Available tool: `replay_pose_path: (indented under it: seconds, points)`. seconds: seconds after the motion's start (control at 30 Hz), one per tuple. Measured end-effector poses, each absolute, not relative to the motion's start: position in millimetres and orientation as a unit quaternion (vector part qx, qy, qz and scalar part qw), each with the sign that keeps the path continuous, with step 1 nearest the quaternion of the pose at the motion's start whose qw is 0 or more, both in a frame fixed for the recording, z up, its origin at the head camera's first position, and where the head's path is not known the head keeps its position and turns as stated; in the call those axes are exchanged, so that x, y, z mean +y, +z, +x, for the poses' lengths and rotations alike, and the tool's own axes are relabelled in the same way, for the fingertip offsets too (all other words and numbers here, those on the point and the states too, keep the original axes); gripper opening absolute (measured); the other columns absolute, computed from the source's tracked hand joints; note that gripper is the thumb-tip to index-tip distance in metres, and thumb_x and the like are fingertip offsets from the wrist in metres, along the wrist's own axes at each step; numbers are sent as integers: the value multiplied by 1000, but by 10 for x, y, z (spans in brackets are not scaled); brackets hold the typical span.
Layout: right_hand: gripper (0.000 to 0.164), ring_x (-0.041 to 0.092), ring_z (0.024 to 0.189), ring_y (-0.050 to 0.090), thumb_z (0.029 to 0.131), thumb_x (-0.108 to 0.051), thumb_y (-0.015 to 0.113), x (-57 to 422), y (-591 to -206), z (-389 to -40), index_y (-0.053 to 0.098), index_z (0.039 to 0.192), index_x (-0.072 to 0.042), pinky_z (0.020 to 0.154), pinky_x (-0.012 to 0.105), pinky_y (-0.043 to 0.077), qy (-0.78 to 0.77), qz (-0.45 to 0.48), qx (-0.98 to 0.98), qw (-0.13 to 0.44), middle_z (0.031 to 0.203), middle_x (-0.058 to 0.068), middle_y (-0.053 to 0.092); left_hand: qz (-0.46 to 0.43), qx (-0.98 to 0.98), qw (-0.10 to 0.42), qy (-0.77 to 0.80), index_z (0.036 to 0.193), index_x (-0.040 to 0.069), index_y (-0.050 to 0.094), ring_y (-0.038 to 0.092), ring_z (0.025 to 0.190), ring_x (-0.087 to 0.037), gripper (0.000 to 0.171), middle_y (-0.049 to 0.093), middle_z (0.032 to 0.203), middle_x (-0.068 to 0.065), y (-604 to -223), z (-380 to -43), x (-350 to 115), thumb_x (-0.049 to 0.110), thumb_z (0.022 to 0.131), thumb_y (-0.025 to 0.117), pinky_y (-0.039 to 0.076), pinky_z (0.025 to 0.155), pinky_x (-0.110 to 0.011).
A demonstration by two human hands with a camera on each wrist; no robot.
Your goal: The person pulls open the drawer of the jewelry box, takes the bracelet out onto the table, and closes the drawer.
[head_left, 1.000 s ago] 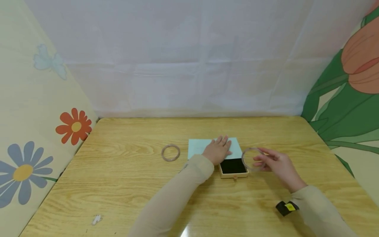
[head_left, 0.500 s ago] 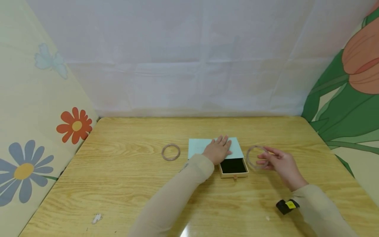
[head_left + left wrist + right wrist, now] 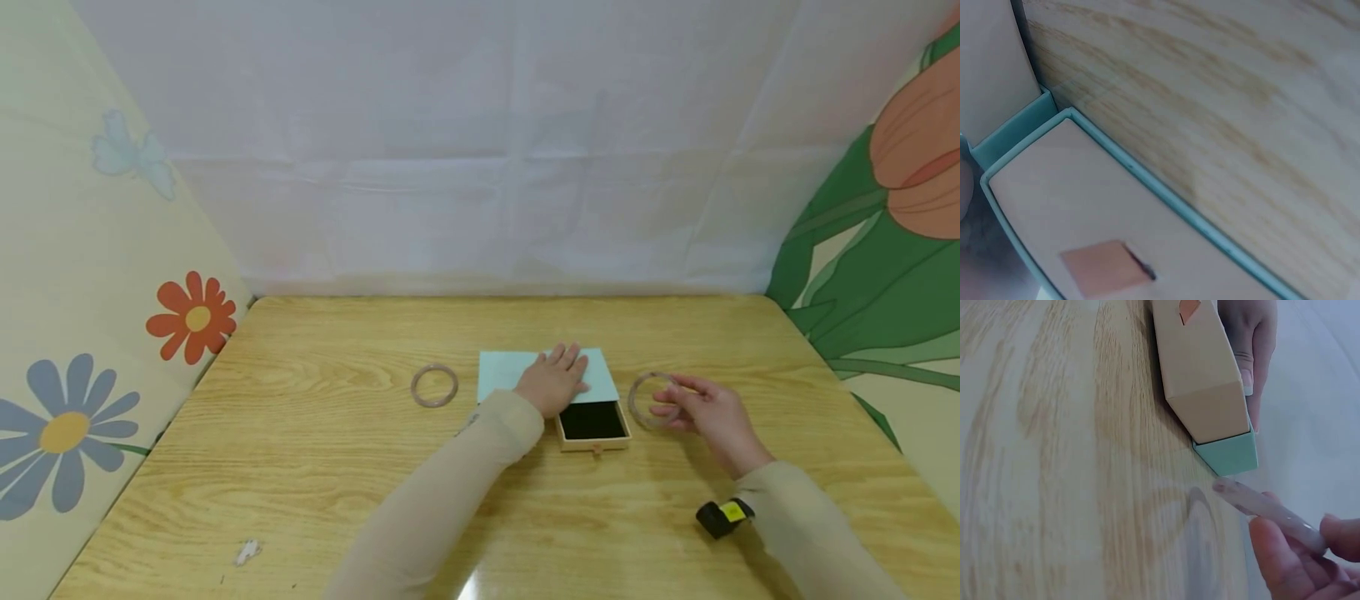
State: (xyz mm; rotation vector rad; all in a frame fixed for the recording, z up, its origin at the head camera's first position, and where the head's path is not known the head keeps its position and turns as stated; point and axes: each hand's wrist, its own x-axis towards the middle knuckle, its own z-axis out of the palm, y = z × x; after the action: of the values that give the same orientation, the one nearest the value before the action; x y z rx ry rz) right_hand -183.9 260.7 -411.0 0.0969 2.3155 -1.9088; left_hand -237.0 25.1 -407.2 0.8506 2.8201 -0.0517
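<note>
My left hand (image 3: 551, 385) lies with fingers spread on top of a light blue drawer box (image 3: 498, 367). The box's right drawer (image 3: 595, 422) is pulled out toward me, cream outside and black inside, with a small tab in front. Beside it, in the left wrist view, a second drawer front (image 3: 1135, 200) with an orange tab sits within the blue frame. Just right of the box, my right hand (image 3: 712, 417) pinches a pale translucent bangle (image 3: 1279, 515) between thumb and fingers. Another bangle (image 3: 434, 386) lies on the table left of the box.
Everything stands on a wood-grain table (image 3: 300, 467). A black device with a yellow label (image 3: 723, 517) is at my right wrist. A small white patch (image 3: 247, 552) marks the table at front left. A white cloth (image 3: 480, 167) hangs behind, with flower-painted panels at both sides.
My right hand has drawn the bangle slightly right, away from the pulled-out drawer's edge, and then held nearly still. My left hand has stayed on the box.
</note>
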Motion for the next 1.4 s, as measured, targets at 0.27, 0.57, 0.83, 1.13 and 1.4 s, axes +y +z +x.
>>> replay_pose_path:
  seconds: [0.27,0.57,0.83,1.13,1.4]
  points:
    - [49,3,81,69,106,-17,41,2603,-4137,-1876,31,136,21,71,24,57,-630,50,770,88,96,-3,70,285,953,100,-19,156,16,17,7,148,-19,57,8,162,-3,-4060,-2358,251,40,106,25,17,118,-36]
    - [45,6,73,66,105,-22,44,2648,-4178,-1926,47,119,21,67,26,58,-603,61,790,95,82,-3,68,282,954,98,-23,156,16,18,8,148,-19,57,8,162,-3,-4069,-2360,259,40,106,25,17,118,-36]
    - [48,12,60,63,105,-22,44,2704,-4217,-1989,43,121,23,56,27,57,-529,61,839,114,72,3,66,284,953,100,-25,156,16,18,8,148,-20,57,8,162,-3,-4080,-2378,268,41,106,25,17,118,-36]
    - [30,14,55,61,104,-16,45,2712,-4238,-2019,44,105,13,52,30,55,-492,66,857,136,67,6,63,286,952,102,-26,156,15,18,8,148,-20,57,8,162,-4,-4087,-2374,269,41,106,25,17,118,-36]
    - [26,13,52,60,102,-13,48,2721,-4248,-2077,46,100,12,48,29,53,-469,63,869,149,64,6,61,286,953,100,-27,156,15,19,9,148,-20,57,9,162,-4,-4067,-2372,265,41,106,26,17,118,-37]
